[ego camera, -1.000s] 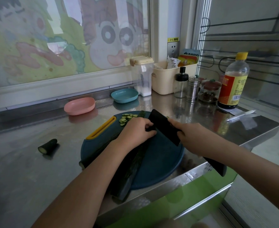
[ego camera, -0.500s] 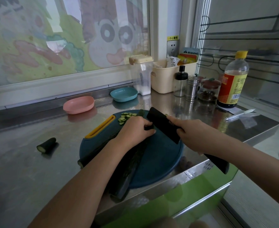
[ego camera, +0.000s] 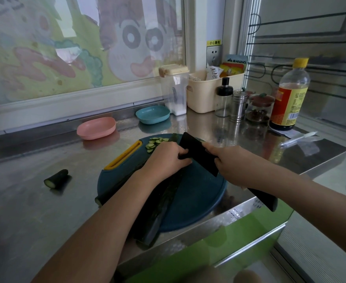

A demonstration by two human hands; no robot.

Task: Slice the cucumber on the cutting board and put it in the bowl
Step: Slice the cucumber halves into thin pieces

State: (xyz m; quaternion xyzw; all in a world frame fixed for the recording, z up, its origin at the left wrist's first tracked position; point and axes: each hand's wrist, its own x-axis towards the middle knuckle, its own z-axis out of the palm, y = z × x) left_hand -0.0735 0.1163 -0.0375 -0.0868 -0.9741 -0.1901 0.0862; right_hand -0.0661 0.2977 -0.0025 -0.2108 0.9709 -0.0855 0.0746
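A round dark-blue cutting board with a yellow handle slot lies at the counter's front edge. Two long dark cucumbers lie across it, their ends hanging over the board's near side. My left hand presses down on them with curled fingers. My right hand grips a black cleaver whose blade stands beside my left fingers. A small pile of thin cucumber slices lies on the board's far part. A pink bowl and a blue bowl stand behind the board.
A cut cucumber end lies on the steel counter to the left. At the back right stand a clear canister, a beige basket, shakers and jars and a sauce bottle. A pen lies at right.
The view has shifted slightly. The cleaver and my left hand have stayed at nearly the same spot on the cucumbers, with only small movement of the blade.
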